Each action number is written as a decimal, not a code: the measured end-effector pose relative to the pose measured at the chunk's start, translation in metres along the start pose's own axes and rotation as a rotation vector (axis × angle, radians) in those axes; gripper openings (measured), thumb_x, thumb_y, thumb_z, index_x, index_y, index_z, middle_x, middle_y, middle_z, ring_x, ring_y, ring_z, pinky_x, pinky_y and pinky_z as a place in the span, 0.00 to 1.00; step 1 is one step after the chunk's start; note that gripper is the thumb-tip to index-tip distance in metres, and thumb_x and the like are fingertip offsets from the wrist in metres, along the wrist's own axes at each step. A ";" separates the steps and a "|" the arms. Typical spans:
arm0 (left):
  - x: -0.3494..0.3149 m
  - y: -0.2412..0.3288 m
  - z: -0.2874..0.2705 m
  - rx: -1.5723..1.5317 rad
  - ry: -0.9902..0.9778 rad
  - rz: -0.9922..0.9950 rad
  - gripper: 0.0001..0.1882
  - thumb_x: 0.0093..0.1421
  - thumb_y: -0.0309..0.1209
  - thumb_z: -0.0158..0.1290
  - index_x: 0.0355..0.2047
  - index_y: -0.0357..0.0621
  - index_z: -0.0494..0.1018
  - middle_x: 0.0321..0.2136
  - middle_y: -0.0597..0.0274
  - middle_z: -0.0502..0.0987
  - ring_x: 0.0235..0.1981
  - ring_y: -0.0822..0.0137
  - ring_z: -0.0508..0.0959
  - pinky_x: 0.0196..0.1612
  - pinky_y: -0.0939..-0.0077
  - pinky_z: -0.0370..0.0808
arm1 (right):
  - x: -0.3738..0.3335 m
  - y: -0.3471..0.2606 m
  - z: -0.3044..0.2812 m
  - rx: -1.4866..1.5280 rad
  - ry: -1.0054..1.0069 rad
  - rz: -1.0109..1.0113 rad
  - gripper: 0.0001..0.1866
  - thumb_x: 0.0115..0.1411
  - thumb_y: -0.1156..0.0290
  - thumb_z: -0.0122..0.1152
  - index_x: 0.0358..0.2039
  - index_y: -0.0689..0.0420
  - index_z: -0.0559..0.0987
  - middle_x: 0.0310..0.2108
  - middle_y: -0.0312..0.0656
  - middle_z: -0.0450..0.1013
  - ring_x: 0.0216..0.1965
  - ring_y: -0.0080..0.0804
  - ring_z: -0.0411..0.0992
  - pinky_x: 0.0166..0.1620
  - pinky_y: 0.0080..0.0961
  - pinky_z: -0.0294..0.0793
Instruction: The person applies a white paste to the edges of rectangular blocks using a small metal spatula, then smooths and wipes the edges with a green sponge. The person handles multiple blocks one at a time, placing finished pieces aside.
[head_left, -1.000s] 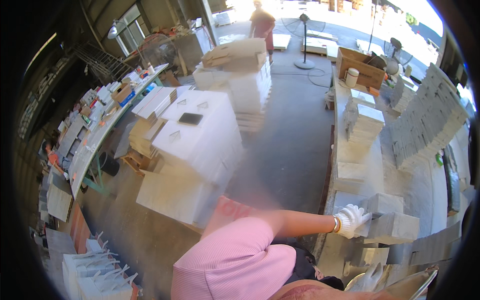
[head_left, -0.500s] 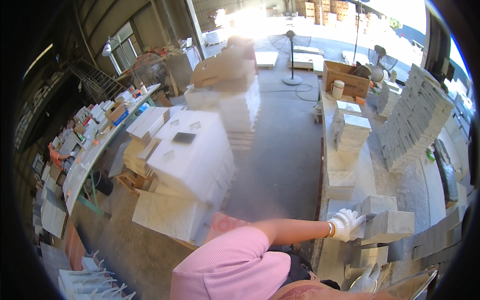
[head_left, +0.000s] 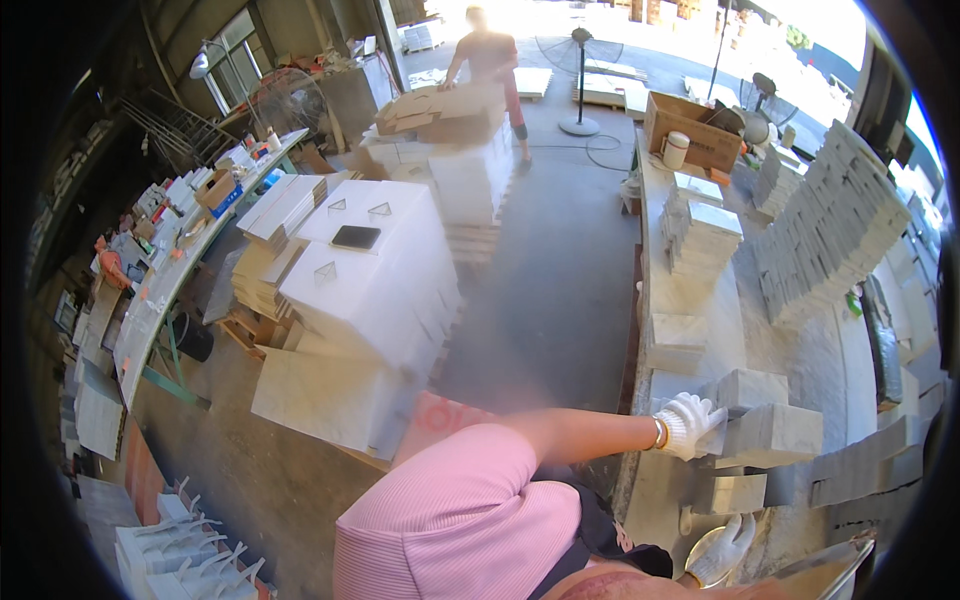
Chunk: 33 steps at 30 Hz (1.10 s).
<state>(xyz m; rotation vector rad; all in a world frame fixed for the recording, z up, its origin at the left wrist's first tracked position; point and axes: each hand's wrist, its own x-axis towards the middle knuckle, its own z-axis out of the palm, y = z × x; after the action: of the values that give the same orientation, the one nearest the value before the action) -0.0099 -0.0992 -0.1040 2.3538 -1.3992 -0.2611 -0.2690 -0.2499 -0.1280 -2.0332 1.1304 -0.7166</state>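
My left hand (head_left: 687, 425), in a white knitted glove, reaches over the bench on the right. Its fingers bend over the edge of a grey-white marble tile (head_left: 710, 441), next to a stack of marble tiles (head_left: 772, 435). Another short stack (head_left: 752, 388) stands just behind. Lower down, my right hand (head_left: 726, 550), gloved too, is held with fingers apart and nothing visible in them. It is beside a round pale bowl (head_left: 703, 543), partly hidden by the hand. A small tile stack (head_left: 737, 494) sits between my two hands.
Marble tile stacks (head_left: 703, 235) line the bench, with a tall one (head_left: 835, 225) on the right. A cardboard box (head_left: 700, 145) and white mug (head_left: 675, 150) stand farther back. Left is a white wrapped block pile (head_left: 370, 280) bearing a dark phone (head_left: 356, 237). A person (head_left: 487, 60) stands beyond.
My right hand has come more fully into view by the bowl, its fingers spread. The left hand stays at the tile. The person at the back now stands upright.
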 end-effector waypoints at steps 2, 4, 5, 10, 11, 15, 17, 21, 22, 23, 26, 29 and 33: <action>-0.001 0.000 0.000 -0.008 0.008 -0.002 0.45 0.51 0.47 0.66 0.65 0.42 0.64 0.44 0.44 0.78 0.43 0.47 0.81 0.43 0.55 0.76 | 0.001 -0.002 -0.001 -0.006 0.003 0.033 0.23 0.72 0.63 0.53 0.60 0.67 0.74 0.60 0.52 0.74 0.57 0.45 0.72 0.61 0.33 0.68; -0.001 0.000 0.001 0.001 0.019 0.011 0.45 0.50 0.46 0.66 0.65 0.41 0.64 0.44 0.44 0.78 0.43 0.47 0.81 0.43 0.56 0.76 | 0.001 -0.003 -0.001 -0.008 -0.013 0.000 0.24 0.72 0.63 0.53 0.60 0.67 0.74 0.59 0.52 0.74 0.57 0.46 0.72 0.61 0.34 0.68; -0.001 -0.001 0.002 0.010 0.014 0.007 0.45 0.50 0.46 0.66 0.65 0.41 0.64 0.44 0.44 0.78 0.43 0.47 0.80 0.43 0.56 0.76 | 0.001 -0.004 0.000 -0.053 -0.015 0.002 0.24 0.72 0.63 0.53 0.60 0.67 0.74 0.59 0.52 0.74 0.58 0.46 0.72 0.62 0.34 0.67; -0.001 -0.003 0.004 -0.010 0.026 0.009 0.45 0.49 0.47 0.66 0.65 0.40 0.65 0.44 0.44 0.78 0.43 0.48 0.80 0.43 0.56 0.76 | -0.002 -0.005 0.006 -0.186 -0.022 -0.069 0.24 0.72 0.61 0.52 0.60 0.66 0.74 0.59 0.54 0.74 0.57 0.49 0.73 0.62 0.35 0.68; -0.001 -0.003 0.004 -0.001 0.018 0.006 0.45 0.49 0.47 0.65 0.65 0.40 0.65 0.44 0.44 0.78 0.43 0.48 0.80 0.43 0.56 0.76 | -0.003 -0.005 0.006 -0.199 -0.030 -0.066 0.24 0.72 0.61 0.51 0.60 0.66 0.74 0.59 0.54 0.74 0.57 0.49 0.73 0.61 0.35 0.68; -0.002 -0.003 0.002 -0.003 0.010 0.002 0.45 0.50 0.47 0.64 0.65 0.40 0.65 0.45 0.44 0.78 0.44 0.49 0.80 0.44 0.57 0.76 | -0.006 -0.008 0.008 -0.240 -0.084 -0.061 0.26 0.72 0.59 0.51 0.61 0.65 0.74 0.58 0.55 0.75 0.56 0.51 0.74 0.60 0.36 0.70; -0.002 -0.003 0.001 -0.003 0.008 -0.001 0.45 0.50 0.47 0.64 0.65 0.40 0.65 0.45 0.44 0.78 0.45 0.49 0.80 0.45 0.57 0.76 | -0.006 -0.011 0.008 -0.248 -0.093 -0.051 0.26 0.71 0.59 0.52 0.61 0.65 0.74 0.59 0.55 0.75 0.56 0.51 0.74 0.60 0.36 0.70; 0.000 -0.004 0.004 -0.021 0.025 -0.003 0.43 0.50 0.46 0.65 0.63 0.40 0.66 0.45 0.45 0.77 0.46 0.49 0.80 0.46 0.56 0.75 | -0.004 -0.012 0.010 -0.162 -0.046 -0.024 0.26 0.71 0.59 0.53 0.60 0.66 0.75 0.59 0.53 0.74 0.58 0.48 0.73 0.61 0.35 0.69; 0.000 -0.004 0.007 -0.041 0.034 -0.010 0.42 0.50 0.46 0.65 0.63 0.41 0.66 0.45 0.45 0.77 0.46 0.49 0.80 0.45 0.56 0.74 | -0.003 -0.011 0.011 -0.138 -0.032 -0.019 0.25 0.71 0.60 0.53 0.60 0.66 0.75 0.59 0.52 0.74 0.58 0.48 0.73 0.61 0.35 0.68; 0.001 -0.005 0.009 -0.045 0.050 0.000 0.42 0.50 0.45 0.65 0.62 0.41 0.66 0.44 0.46 0.78 0.45 0.49 0.80 0.45 0.56 0.74 | -0.002 -0.010 0.012 -0.091 -0.028 -0.006 0.25 0.71 0.60 0.53 0.59 0.66 0.75 0.59 0.52 0.75 0.57 0.47 0.73 0.61 0.35 0.68; 0.002 -0.008 0.015 -0.030 0.095 0.012 0.40 0.49 0.45 0.65 0.61 0.41 0.67 0.42 0.47 0.78 0.41 0.49 0.80 0.42 0.55 0.74 | -0.002 -0.003 0.014 0.002 -0.027 0.024 0.23 0.71 0.62 0.54 0.58 0.67 0.76 0.56 0.50 0.75 0.56 0.44 0.73 0.61 0.34 0.68; 0.004 -0.010 0.016 -0.037 0.076 0.017 0.41 0.49 0.44 0.65 0.61 0.42 0.67 0.43 0.46 0.78 0.41 0.49 0.80 0.42 0.55 0.75 | -0.003 0.003 0.013 -0.011 -0.023 0.004 0.21 0.70 0.65 0.56 0.56 0.67 0.77 0.54 0.49 0.76 0.53 0.41 0.73 0.59 0.34 0.69; 0.005 -0.010 0.011 -0.046 0.041 0.001 0.42 0.49 0.42 0.64 0.63 0.42 0.66 0.44 0.46 0.78 0.44 0.50 0.80 0.44 0.56 0.75 | -0.004 0.007 0.010 0.056 -0.031 0.042 0.21 0.71 0.65 0.56 0.58 0.66 0.76 0.55 0.50 0.76 0.56 0.40 0.73 0.60 0.33 0.69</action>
<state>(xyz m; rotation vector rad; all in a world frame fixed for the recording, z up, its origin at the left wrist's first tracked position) -0.0036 -0.1017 -0.1178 2.3081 -1.3614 -0.2403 -0.2674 -0.2457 -0.1399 -1.9619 1.1199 -0.6854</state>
